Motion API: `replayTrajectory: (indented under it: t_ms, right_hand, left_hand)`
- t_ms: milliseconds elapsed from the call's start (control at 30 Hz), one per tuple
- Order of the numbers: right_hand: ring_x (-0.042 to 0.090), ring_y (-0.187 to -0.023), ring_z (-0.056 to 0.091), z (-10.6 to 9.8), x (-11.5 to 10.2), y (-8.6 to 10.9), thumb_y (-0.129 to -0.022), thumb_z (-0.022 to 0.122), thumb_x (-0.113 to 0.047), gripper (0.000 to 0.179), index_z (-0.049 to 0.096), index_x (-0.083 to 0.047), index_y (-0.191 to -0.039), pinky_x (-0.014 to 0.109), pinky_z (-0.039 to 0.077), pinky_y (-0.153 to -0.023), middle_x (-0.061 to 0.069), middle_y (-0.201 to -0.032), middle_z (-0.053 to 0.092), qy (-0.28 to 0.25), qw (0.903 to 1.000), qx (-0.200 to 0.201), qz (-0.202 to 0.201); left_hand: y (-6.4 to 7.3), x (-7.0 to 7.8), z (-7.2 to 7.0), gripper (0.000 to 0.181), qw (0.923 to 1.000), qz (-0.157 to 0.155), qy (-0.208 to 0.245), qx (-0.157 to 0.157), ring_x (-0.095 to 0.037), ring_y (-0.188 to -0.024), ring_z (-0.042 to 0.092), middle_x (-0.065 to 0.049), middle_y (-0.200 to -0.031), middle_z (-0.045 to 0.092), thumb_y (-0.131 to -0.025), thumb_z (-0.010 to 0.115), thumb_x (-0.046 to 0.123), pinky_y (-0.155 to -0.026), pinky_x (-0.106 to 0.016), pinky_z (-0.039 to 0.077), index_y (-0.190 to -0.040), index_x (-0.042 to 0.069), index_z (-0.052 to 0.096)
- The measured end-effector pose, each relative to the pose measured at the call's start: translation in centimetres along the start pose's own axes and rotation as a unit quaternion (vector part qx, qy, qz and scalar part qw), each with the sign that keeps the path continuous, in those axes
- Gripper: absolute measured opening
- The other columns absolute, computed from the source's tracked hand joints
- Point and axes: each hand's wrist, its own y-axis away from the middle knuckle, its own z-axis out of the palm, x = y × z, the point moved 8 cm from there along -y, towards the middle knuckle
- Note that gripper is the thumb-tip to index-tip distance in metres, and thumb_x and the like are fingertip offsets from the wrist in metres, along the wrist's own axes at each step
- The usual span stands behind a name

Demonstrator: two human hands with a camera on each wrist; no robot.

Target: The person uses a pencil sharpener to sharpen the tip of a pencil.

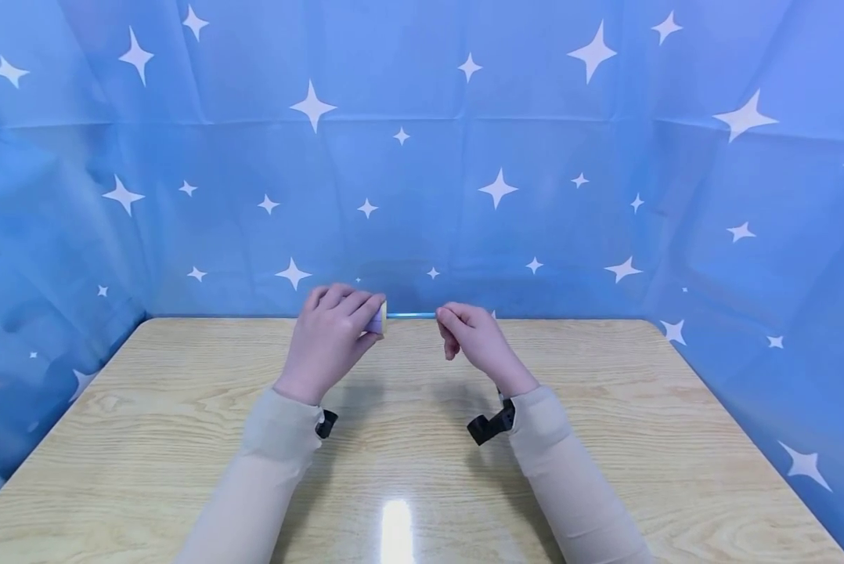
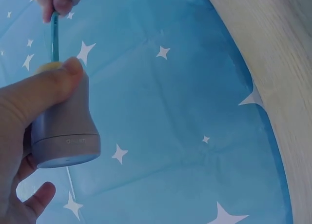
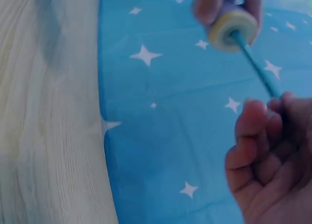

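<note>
My left hand (image 1: 326, 337) grips a purple pencil sharpener (image 2: 66, 121) with a flared base and a yellow rim, thumb along its side. A slim teal pencil (image 1: 411, 316) has one end in the round hole at the sharpener's yellow end (image 3: 224, 36). At the pencil's other end, my right hand (image 1: 474, 333) pinches it between thumb and curled fingers. Sharpener and pencil lie in one line, roughly level, held up above the table's far edge. In the head view the left fingers hide most of the sharpener.
A light wood-grain table (image 1: 408, 439) spreads beneath both forearms, with a glare spot near its front. Blue cloth with white stars (image 1: 408, 196) hangs behind and at both sides. Black camera straps (image 1: 491, 424) sit at the wrists.
</note>
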Motion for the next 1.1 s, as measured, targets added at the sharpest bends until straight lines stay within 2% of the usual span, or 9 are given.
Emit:
replayTrajectory:
  t_ms: [167, 333, 433, 533, 600, 667, 800, 933, 1100]
  right_hand:
    - [0.026, -0.056, 0.047, 0.3, 0.9, 0.2, -0.103, 0.045, -0.037, 0.045, 0.044, -0.003, -0.074, 0.04, 0.047, -0.066, 0.007, -0.061, 0.037, -0.071, 0.995, -0.026, 0.066]
    - [0.022, -0.054, 0.036, 0.7, 1.4, 0.2, -0.103, 0.044, -0.039, 0.047, 0.038, -0.005, -0.072, 0.032, 0.037, -0.058, 0.005, -0.062, 0.031, -0.108, 0.9884, -0.046, 0.097]
    - [0.017, -0.05, 0.027, 1.0, 1.8, 0.1, -0.103, 0.043, -0.039, 0.048, 0.032, -0.009, -0.068, 0.029, 0.027, -0.052, 0.002, -0.061, 0.025, -0.151, 0.9798, -0.044, 0.124]
    - [0.014, -0.048, 0.021, 1.1, 1.9, 0.1, -0.104, 0.041, -0.038, 0.048, 0.028, -0.011, -0.066, 0.028, 0.022, -0.05, 0.001, -0.06, 0.022, -0.182, 0.9729, -0.039, 0.137]
    - [0.015, -0.048, 0.024, 1.0, 1.8, 0.1, -0.105, 0.04, -0.037, 0.048, 0.032, -0.01, -0.066, 0.029, 0.024, -0.05, 0.001, -0.059, 0.026, -0.173, 0.9755, -0.035, 0.132]
    - [0.016, -0.05, 0.03, 0.9, 1.6, 0.1, -0.105, 0.038, -0.039, 0.048, 0.042, -0.006, -0.07, 0.028, 0.029, -0.051, 0.003, -0.061, 0.033, -0.141, 0.9823, -0.035, 0.119]
    - [0.017, -0.055, 0.043, 0.1, 1.4, 0.0, -0.104, 0.035, -0.046, 0.054, 0.06, 0.001, -0.093, 0.029, 0.04, -0.058, 0.006, -0.071, 0.051, -0.076, 0.9927, -0.016, 0.092]
    - [0.019, -0.059, 0.054, -1.1, 1.2, -0.1, -0.103, 0.042, -0.042, 0.047, 0.063, -0.001, -0.113, 0.032, 0.047, -0.063, 0.009, -0.085, 0.061, -0.049, 0.9968, 0.014, 0.062]
    - [0.029, -0.066, 0.06, -1.8, 0.3, -0.1, -0.099, 0.056, -0.027, 0.03, 0.065, -0.007, -0.119, 0.034, 0.051, -0.069, 0.015, -0.094, 0.066, -0.019, 0.9992, 0.028, 0.022]
  left_hand:
    - [0.0, 0.4, 0.3, 0.051, 0.9998, 0.009, -0.018, -0.003, -0.024, -0.102, 0.057, -0.002, -0.105, 0.07, -0.07, 0.087, 0.022, -0.092, -0.043, 0.041, -0.116, 0.01, 0.07]
    - [0.1, 0.5, 0.5, 0.049, 0.9997, 0.004, -0.025, -0.009, -0.023, -0.102, 0.057, -0.001, -0.105, 0.07, -0.071, 0.087, 0.022, -0.093, -0.043, 0.041, -0.117, 0.011, 0.071]
    - [0.1, 0.7, 0.5, 0.047, 0.9997, 0.008, -0.024, -0.006, -0.023, -0.102, 0.058, -0.001, -0.105, 0.07, -0.073, 0.086, 0.022, -0.092, -0.043, 0.041, -0.116, 0.011, 0.071]
    - [-0.1, 0.8, 0.5, 0.047, 0.9997, 0.01, -0.021, -0.003, -0.022, -0.102, 0.058, -0.001, -0.106, 0.07, -0.074, 0.085, 0.022, -0.093, -0.043, 0.041, -0.117, 0.012, 0.071]
    - [-0.2, 0.7, 0.4, 0.048, 0.9999, 0.007, -0.015, 0.001, -0.023, -0.102, 0.058, -0.001, -0.106, 0.07, -0.072, 0.086, 0.022, -0.092, -0.043, 0.041, -0.116, 0.012, 0.071]
    - [-0.2, 0.5, 0.1, 0.049, 0.9999, -0.001, -0.012, 0.006, -0.023, -0.102, 0.058, -0.001, -0.106, 0.07, -0.071, 0.088, 0.023, -0.092, -0.044, 0.041, -0.116, 0.013, 0.071]
    - [-0.2, -0.1, -0.1, 0.051, 0.9998, -0.015, -0.009, 0.003, -0.024, -0.103, 0.057, -0.001, -0.107, 0.07, -0.07, 0.088, 0.024, -0.09, -0.045, 0.041, -0.117, 0.015, 0.071]
    - [0.0, -0.6, 0.0, 0.05, 0.9996, -0.028, -0.009, -0.005, -0.025, -0.104, 0.056, -0.001, -0.107, 0.07, -0.071, 0.087, 0.025, -0.091, -0.044, 0.04, -0.118, 0.015, 0.07]
    - [0.3, -1.1, -0.1, 0.049, 0.9992, -0.039, -0.007, -0.007, -0.025, -0.105, 0.055, -0.001, -0.108, 0.07, -0.073, 0.085, 0.024, -0.091, -0.044, 0.04, -0.119, 0.015, 0.07]
